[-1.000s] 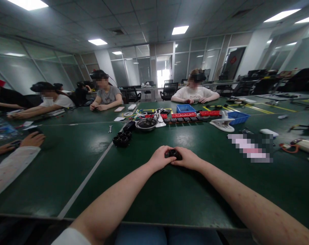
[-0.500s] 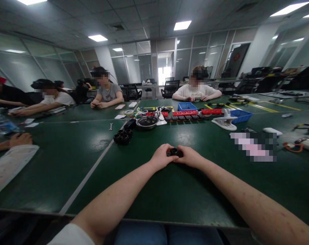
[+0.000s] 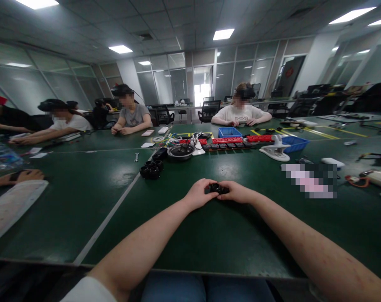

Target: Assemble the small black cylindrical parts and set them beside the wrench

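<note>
Both my hands are closed around a small black part with a round raised ring [image 3: 215, 188], low over the green table. My left hand [image 3: 201, 195] grips its left side, with the thumb along the near edge. On the other side my right hand [image 3: 236, 192] has its fingers on the right end, and more of that end shows. Fingers cover much of the part, so its exact kind is unclear. Left of my hands stands a cluster of black round-mouthed pieces [image 3: 152, 170].
A small wrench [image 3: 136, 157] lies to the left. Beyond my hands are a round black dish [image 3: 181, 152], red strips [image 3: 227, 139], blue bins [image 3: 296, 144] and a white clamp [image 3: 276, 153]. A co-worker's sleeved arm [image 3: 17, 201] rests at left; other people sit across the table [image 3: 83, 201].
My right hand has shifted slightly right and its fingers have changed position, uncovering more of the black part. My left hand has barely moved.
</note>
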The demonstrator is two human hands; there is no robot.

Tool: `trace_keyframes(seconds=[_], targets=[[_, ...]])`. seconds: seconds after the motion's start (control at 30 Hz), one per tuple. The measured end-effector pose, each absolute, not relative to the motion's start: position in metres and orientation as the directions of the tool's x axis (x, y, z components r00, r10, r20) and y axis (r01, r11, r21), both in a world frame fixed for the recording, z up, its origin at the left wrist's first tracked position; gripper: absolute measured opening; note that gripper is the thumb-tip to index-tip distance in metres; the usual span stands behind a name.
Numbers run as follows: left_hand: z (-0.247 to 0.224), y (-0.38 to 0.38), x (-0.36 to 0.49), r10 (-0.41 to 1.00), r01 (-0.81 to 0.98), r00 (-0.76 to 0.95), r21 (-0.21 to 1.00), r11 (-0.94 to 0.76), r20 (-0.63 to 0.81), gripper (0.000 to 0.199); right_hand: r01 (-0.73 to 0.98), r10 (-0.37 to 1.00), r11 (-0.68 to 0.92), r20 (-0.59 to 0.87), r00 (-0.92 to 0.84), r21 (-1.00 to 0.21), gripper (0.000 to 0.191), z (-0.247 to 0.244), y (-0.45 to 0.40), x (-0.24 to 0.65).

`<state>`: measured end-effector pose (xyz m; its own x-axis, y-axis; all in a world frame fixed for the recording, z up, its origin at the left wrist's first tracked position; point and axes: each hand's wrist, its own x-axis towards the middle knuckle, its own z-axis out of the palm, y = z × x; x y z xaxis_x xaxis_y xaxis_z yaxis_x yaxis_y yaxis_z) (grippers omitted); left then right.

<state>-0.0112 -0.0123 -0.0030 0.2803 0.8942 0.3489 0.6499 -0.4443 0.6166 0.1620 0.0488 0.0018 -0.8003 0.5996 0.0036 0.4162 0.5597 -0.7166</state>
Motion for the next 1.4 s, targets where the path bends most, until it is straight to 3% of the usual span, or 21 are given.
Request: trace_keyframes(seconds=[0.1, 0.27, 0.4, 0.5, 0.6, 0.77, 0.87, 0.97, 1.2, 1.27, 1.4], targets=[[-0.003, -0.013, -0.01, 0.909, 0.668, 0.245, 0.621, -0.411, 0.337, 0.032, 0.483, 0.662, 0.564, 0.017, -0.749, -0.669, 0.024, -0.001, 0.046, 0.158], [-0.004, -0.013, -0.009, 0.925, 0.681, 0.197, 0.633, -0.368, 0.325, 0.028, 0.681, 0.769, 0.61, 0.093, -0.633, -0.405, 0.029, -0.003, 0.039, 0.15], [-0.005, -0.012, -0.011, 0.912, 0.664, 0.226, 0.631, -0.401, 0.342, 0.028, 0.711, 0.757, 0.648, 0.127, -0.641, -0.274, 0.039, -0.003, 0.037, 0.15], [-0.004, -0.011, -0.012, 0.893, 0.665, 0.275, 0.6, -0.445, 0.357, 0.032, 0.631, 0.692, 0.712, 0.153, -0.705, -0.308, 0.047, -0.003, 0.04, 0.152], [-0.003, -0.012, -0.013, 0.88, 0.665, 0.282, 0.584, -0.466, 0.382, 0.04, 0.535, 0.632, 0.731, 0.123, -0.765, -0.424, 0.048, -0.001, 0.045, 0.157], [0.001, -0.014, -0.013, 0.886, 0.663, 0.301, 0.591, -0.46, 0.352, 0.029, 0.449, 0.587, 0.652, 0.032, -0.809, -0.611, 0.025, 0.005, 0.05, 0.165], [0.001, -0.014, -0.013, 0.89, 0.663, 0.307, 0.595, -0.455, 0.338, 0.03, 0.462, 0.609, 0.585, -0.015, -0.793, -0.667, 0.021, 0.004, 0.05, 0.165], [-0.002, -0.013, -0.011, 0.898, 0.675, 0.279, 0.596, -0.435, 0.34, 0.028, 0.504, 0.664, 0.582, 0.015, -0.748, -0.639, 0.024, -0.001, 0.048, 0.161], [-0.005, -0.012, -0.009, 0.914, 0.706, 0.171, 0.601, -0.375, 0.369, 0.027, 0.723, 0.779, 0.621, 0.134, -0.612, -0.304, 0.035, -0.008, 0.038, 0.146], [-0.005, -0.012, -0.01, 0.906, 0.696, 0.209, 0.594, -0.402, 0.368, 0.028, 0.702, 0.76, 0.644, 0.157, -0.63, -0.304, 0.041, -0.008, 0.038, 0.148], [-0.004, -0.01, -0.014, 0.878, 0.656, 0.306, 0.587, -0.475, 0.369, 0.035, 0.548, 0.668, 0.714, 0.189, -0.72, -0.436, 0.053, -0.007, 0.045, 0.156]])
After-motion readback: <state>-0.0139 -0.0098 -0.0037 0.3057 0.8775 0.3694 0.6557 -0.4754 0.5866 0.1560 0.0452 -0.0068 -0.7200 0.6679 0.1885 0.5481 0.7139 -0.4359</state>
